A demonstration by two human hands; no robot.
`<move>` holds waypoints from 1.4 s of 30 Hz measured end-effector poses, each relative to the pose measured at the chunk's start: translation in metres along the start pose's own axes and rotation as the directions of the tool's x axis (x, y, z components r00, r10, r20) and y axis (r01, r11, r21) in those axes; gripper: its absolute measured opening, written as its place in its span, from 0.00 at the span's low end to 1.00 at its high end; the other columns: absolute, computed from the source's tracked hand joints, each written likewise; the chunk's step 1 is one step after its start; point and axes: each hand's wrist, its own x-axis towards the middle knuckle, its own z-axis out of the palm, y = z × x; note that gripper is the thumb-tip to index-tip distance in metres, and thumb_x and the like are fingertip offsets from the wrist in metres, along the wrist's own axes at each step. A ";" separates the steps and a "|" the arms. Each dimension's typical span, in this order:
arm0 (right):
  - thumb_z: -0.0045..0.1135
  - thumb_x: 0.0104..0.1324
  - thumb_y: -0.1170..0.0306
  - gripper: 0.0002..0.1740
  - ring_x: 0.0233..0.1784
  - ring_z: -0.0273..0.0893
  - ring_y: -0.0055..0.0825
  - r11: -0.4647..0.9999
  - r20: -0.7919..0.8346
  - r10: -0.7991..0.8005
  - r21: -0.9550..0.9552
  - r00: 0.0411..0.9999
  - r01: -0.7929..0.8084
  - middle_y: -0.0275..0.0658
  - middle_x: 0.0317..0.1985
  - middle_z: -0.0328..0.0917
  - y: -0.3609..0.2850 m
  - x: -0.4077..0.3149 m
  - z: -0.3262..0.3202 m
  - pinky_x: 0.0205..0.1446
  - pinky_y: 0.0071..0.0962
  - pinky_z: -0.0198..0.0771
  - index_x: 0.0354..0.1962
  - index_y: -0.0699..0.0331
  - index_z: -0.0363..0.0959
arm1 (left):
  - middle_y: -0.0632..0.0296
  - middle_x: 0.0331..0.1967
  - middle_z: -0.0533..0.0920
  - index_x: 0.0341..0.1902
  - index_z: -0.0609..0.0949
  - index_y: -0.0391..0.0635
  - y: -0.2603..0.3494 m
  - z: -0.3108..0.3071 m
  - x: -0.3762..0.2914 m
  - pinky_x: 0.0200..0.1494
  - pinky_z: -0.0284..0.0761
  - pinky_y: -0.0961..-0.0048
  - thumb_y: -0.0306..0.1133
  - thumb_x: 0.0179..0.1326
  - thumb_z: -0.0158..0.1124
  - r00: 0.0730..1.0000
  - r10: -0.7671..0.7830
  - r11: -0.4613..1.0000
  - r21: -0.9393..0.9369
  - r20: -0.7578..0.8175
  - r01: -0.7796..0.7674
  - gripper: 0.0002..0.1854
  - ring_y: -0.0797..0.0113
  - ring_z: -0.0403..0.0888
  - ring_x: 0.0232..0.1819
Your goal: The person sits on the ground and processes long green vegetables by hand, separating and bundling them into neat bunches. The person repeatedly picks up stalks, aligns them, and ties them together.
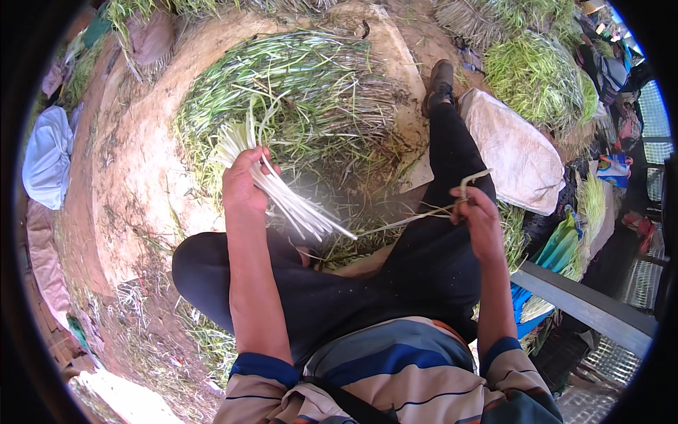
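My left hand (247, 177) grips a bundle of pale, slender stalks (296, 204). Their whitish ends point down to the right, and paler tops fan out above my thumb. To the right, over my outstretched leg, my right hand (476, 214) pinches a few thin, dry-looking strands (466, 191) between thumb and fingers. One long strand trails left from that hand towards the bundle's lower ends; whether they touch, I cannot tell. Just beyond my hands lies a large heap of green leafy stalks (302, 90), with brownish ends towards the right.
A whitish sack (514, 151) lies right of my leg, with another green heap (535, 79) behind it. A grey metal bar (582, 305) juts in at the right. Loose plant scraps (143, 328) litter the ground at lower left. A pale blue cloth bundle (48, 156) sits at far left.
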 end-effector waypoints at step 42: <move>0.51 0.69 0.71 0.09 0.25 0.62 0.14 0.632 0.154 0.150 -0.775 0.977 0.026 0.28 0.23 0.68 -0.034 -0.011 -0.014 0.29 0.21 0.59 0.30 0.66 0.75 | 0.63 0.21 0.81 0.34 0.82 0.36 -0.043 0.041 0.013 0.27 0.70 0.70 0.17 0.52 0.60 0.882 0.461 0.887 0.070 -0.096 -0.456 0.06 0.74 0.76 0.23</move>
